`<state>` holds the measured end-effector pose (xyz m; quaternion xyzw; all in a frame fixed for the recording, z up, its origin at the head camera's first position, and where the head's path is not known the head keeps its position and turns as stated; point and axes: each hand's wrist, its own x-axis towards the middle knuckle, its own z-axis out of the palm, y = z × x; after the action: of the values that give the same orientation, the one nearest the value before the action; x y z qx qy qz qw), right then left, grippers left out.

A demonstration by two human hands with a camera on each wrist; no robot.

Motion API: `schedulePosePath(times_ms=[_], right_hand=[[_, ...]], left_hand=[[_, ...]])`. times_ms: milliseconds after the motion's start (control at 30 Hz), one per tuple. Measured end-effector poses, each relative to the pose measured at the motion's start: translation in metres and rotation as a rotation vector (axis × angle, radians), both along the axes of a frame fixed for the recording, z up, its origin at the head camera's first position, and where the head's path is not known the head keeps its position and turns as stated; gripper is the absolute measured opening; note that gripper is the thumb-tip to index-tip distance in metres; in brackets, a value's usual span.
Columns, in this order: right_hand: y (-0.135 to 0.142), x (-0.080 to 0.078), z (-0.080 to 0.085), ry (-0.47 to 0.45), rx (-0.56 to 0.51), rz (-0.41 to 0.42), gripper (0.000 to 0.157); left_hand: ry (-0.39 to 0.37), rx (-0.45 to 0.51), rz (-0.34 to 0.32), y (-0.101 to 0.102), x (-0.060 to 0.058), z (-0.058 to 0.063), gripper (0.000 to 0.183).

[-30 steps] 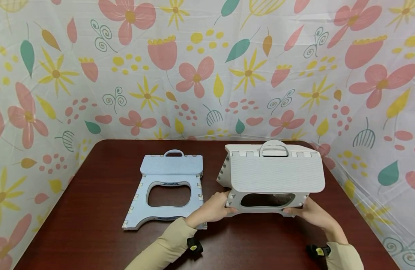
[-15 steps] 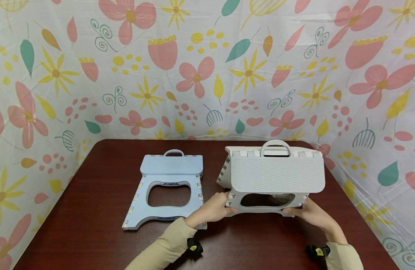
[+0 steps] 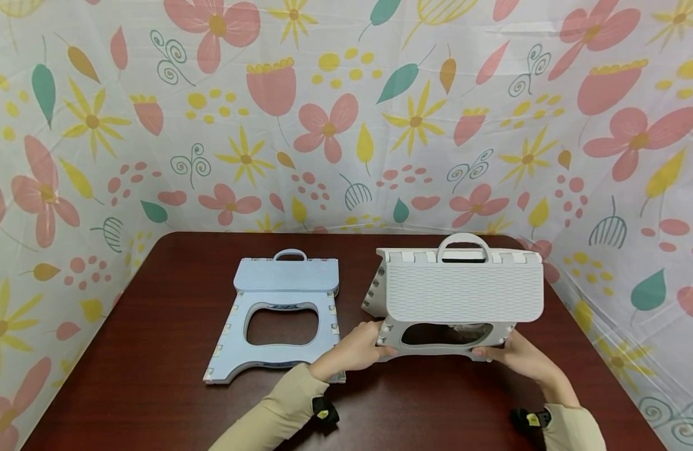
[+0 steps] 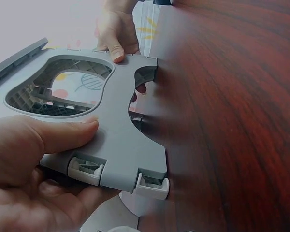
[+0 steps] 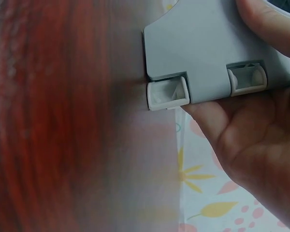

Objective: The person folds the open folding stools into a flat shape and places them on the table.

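Observation:
A light grey folding stool (image 3: 465, 291) stands partly unfolded at the right of the head view. Its two-part top slopes like a roof, with a carry handle (image 3: 463, 238) at the ridge. My left hand (image 3: 358, 346) grips the left edge of the near leg panel, thumb (image 4: 72, 135) on its face and fingers behind. On the opposite edge, my right hand (image 3: 521, 358) grips the same panel in the same way. White hinge pieces (image 5: 168, 93) line the panel's edge, and its foot is right at the tabletop. Left of it lies a pale blue folding stool (image 3: 292, 275), folded flat.
Both stools are on a dark red-brown wooden table (image 3: 155, 326). A white cloth with printed flowers (image 3: 329, 125) hangs behind and along the sides. The blue stool's right edge lies close to my left forearm (image 3: 290, 401).
The grey stool's far top half has sunk slightly behind the ridge, and the handle has shifted a little to the right. Both hands keep their grip in place; the blue stool has not moved.

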<state>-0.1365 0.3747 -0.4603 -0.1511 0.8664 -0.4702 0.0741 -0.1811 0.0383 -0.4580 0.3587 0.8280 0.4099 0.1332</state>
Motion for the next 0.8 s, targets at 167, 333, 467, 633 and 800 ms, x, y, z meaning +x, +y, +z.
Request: schedulePosePath(times_ms=[167,333,467,633,800], right_hand=[[0.0013,-0.0004,-0.0007,-0.013,-0.005,0.018,0.032],[0.0020,-0.0013,-0.0021,-0.008,-0.003,0.020,0.030],[0.0024,-0.0014,-0.0024,-0.013,0.000,0.017,0.031],[0.0028,-0.0017,-0.0023,-0.022,0.000,0.012,0.032],[0.0025,-0.0018,-0.0025,-0.026,-0.005,0.005,0.036]], left_hand=[[-0.006,0.007,-0.003,0.0002,0.0000,0.0001,0.038],[-0.013,0.012,0.004,0.0012,0.0000,-0.0013,0.034],[-0.015,0.011,0.012,0.0019,-0.0001,-0.0023,0.031],[-0.028,0.020,-0.004,0.0013,-0.0007,-0.0022,0.030],[-0.032,0.024,-0.017,0.0012,-0.0005,-0.0018,0.029]])
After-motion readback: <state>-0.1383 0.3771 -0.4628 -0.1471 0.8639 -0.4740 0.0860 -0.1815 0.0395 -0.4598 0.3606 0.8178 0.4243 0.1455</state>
